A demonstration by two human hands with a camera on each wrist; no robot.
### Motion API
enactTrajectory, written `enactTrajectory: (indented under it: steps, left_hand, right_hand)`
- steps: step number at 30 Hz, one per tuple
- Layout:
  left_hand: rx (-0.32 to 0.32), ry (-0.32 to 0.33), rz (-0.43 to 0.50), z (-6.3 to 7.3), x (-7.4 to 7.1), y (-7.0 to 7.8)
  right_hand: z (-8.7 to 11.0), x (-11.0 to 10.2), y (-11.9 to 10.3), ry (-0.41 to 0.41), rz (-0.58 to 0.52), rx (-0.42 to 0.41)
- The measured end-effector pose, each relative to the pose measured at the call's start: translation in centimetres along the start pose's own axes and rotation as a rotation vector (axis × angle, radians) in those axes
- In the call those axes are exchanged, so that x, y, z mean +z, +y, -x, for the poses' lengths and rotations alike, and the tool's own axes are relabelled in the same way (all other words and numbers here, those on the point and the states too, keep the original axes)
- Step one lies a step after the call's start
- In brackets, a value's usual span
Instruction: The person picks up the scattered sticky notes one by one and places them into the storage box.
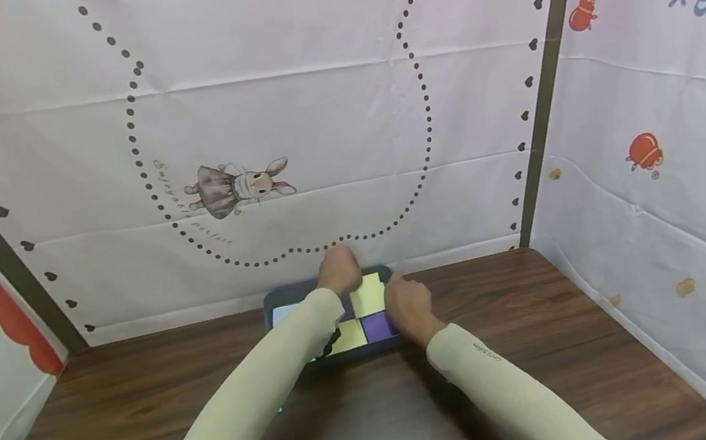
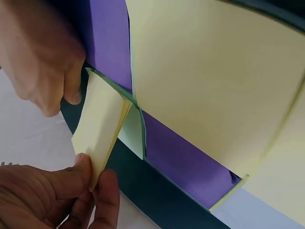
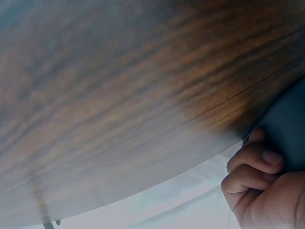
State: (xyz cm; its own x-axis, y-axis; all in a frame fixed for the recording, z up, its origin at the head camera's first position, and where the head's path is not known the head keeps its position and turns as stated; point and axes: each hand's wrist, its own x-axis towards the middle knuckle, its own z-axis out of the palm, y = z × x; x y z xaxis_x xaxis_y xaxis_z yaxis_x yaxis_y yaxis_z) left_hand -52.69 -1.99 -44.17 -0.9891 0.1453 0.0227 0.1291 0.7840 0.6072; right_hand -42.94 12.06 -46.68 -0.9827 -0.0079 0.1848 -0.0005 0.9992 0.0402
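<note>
A dark tray (image 1: 348,357) sits at the back of the wooden table, holding purple and yellow paper squares. My left hand (image 1: 339,270) is over its far side. In the left wrist view the left hand (image 2: 71,191) pinches a yellow sticky-note pad (image 2: 97,112) between thumb and fingers, tilted up from the tray. My right hand (image 1: 410,308) is at the tray's right side; in the right wrist view its fingers (image 3: 252,160) curl against the dark tray's edge (image 3: 288,124). Beside the pad lie a purple square (image 2: 186,160) and a larger yellow one (image 2: 214,86).
A pale blue piece (image 1: 282,313) lies in the tray's left part, partly behind the left arm. Behind the table (image 1: 146,410) hangs a white cloth (image 1: 339,137) with a printed rabbit. Another printed cloth (image 1: 692,194) runs along the right edge.
</note>
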Motion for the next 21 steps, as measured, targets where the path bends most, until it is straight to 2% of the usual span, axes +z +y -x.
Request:
enactTrajectory:
  steps: [3,8,13,16,17,21]
  left_hand:
    - [-0.005,0.008,-0.036,-0.3,0.5,0.3]
    - [0.059,0.042,-0.09,-2.0,2.1,-0.7]
    - [0.023,0.021,-0.104,-2.3,2.1,-0.4]
    - [0.011,0.034,-0.112,-2.2,2.1,-0.2]
    - [0.011,0.035,-0.116,-2.1,2.1,-0.1]
    - [0.008,0.034,-0.111,-1.9,2.4,-0.2]
  right_hand:
    - [0.2,0.0,-0.1,0.009,-0.005,-0.008]
    - [0.1,0.3,0.1,0.044,-0.04,0.007]
    - [0.1,0.1,0.1,0.044,-0.047,0.01]
    - [-0.2,0.3,0.2,0.026,-0.033,0.01]
    - [-0.4,0.5,0.2,0.021,-0.031,0.013]
    - [-2.1,3.7,0.5,0.052,-0.023,0.024]
